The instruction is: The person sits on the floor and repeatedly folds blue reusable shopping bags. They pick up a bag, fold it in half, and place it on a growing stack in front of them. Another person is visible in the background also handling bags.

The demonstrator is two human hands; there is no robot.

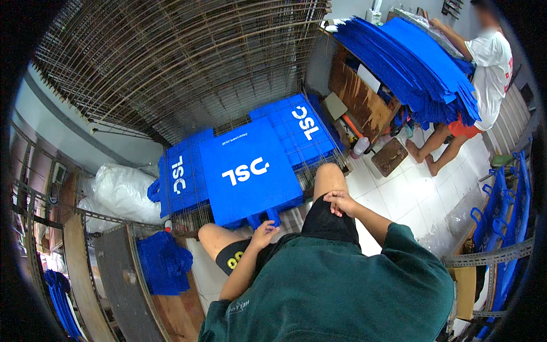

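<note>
A blue fabric bag (239,151) with white printing lies flat on a wire rack (191,219) in front of me, its handle loops toward me. My left hand (265,234) is beside those loops, its fingers loosely bent and parted; I see nothing held in it. Over my right thigh is my right hand (340,203), fingers loosely curled and apart, with nothing visible in them. Another blue bag (176,182) lies partly under the middle one on the left. A third blue bag (305,128) lies beyond it on the right, under thin wires.
Many wire racks (188,62) tilt up behind the bags. At the right, a person (490,68) stands by a table piled with blue fabric sheets (410,62). White plastic sacks (128,194) and folded blue fabric (165,262) are at left. A bottle (360,147) stands near the table.
</note>
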